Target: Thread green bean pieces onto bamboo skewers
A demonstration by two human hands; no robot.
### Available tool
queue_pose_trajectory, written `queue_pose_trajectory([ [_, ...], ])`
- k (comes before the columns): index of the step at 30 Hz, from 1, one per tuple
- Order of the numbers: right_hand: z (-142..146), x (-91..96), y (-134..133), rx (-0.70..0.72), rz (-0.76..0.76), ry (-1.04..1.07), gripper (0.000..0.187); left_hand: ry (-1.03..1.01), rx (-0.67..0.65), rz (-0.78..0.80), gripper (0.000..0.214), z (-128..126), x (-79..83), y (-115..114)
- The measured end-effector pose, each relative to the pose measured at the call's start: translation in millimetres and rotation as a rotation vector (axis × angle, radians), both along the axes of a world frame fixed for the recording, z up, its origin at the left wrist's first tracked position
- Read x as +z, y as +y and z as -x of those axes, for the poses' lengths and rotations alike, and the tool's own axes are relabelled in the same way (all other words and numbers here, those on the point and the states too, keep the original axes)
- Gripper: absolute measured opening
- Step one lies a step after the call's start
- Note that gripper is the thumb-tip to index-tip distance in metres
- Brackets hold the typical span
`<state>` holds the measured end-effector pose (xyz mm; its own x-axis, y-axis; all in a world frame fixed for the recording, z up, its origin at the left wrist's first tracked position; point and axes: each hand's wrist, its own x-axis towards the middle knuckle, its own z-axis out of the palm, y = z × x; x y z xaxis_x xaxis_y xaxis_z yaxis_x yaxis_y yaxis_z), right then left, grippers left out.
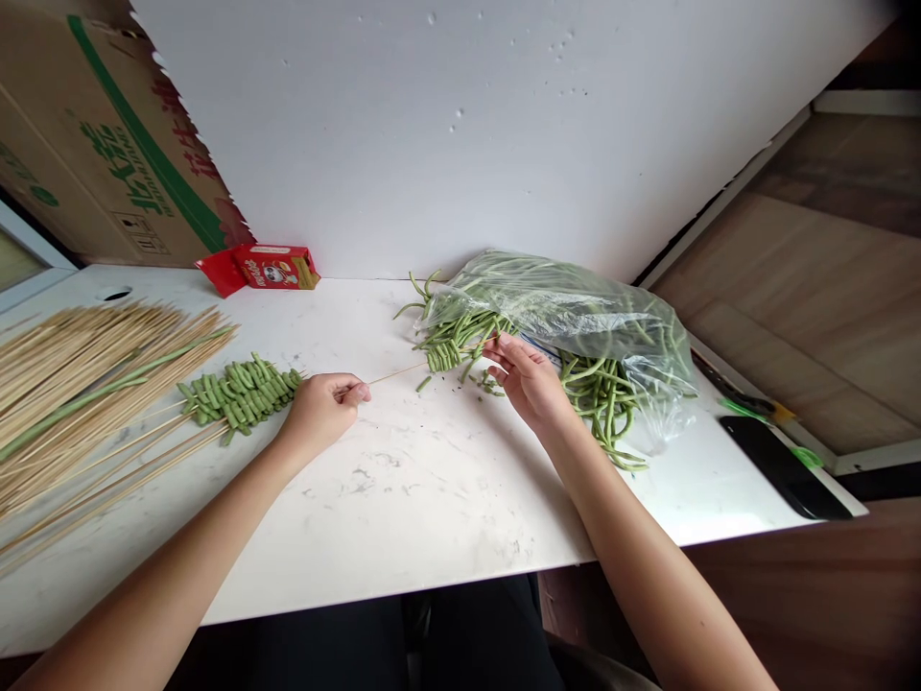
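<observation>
My left hand (323, 408) is closed in a pinch on a thin bamboo skewer (397, 373) that points right. Several short green bean pieces (443, 356) sit threaded at the skewer's far end. My right hand (529, 382) has its fingers curled around those bean pieces and long beans beside them. A heap of long green beans (601, 389) spills from a clear plastic bag (568, 307) just right of that hand. Finished bean skewers (241, 392) lie left of my left hand.
A large pile of bare bamboo skewers (79, 374) covers the table's left side. A red packet (273, 266) lies by the wall, a cardboard box (107, 154) stands at the back left. A black object with green parts (781, 465) lies near the white table's (432, 499) right edge.
</observation>
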<state>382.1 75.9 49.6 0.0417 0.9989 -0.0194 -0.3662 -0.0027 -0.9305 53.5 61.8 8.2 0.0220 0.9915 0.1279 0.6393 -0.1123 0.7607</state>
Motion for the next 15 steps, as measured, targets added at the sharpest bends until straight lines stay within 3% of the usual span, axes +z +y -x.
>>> queue_pose_trajectory([
  [15,0.2,0.5,-0.5,-0.011,0.003,-0.022,0.029,-0.013,-0.004,-0.002,0.028,-0.5,0.6,-0.4],
])
